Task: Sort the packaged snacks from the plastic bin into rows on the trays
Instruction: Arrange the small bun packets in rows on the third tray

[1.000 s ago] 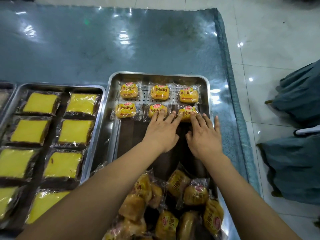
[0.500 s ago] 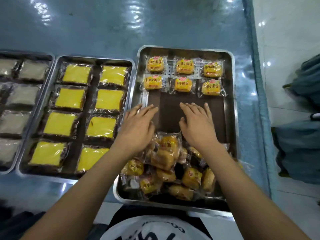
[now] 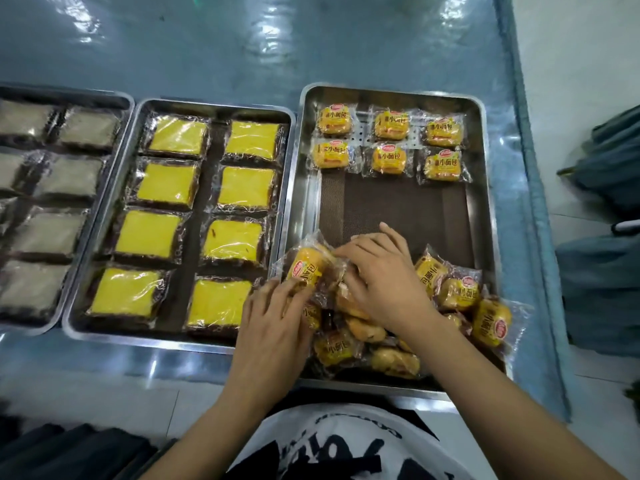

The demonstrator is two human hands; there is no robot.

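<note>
snack packs: clear wrap, yellow, heaped at 6 o'clock | tray: bare middle | left hand pinches raised pack | right hand: grip unclear

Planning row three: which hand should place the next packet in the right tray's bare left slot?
Left, probably. The left hand holds the raised packet by the right tray's left wall, nearest that slot; the right hand rests on the pile.
</note>
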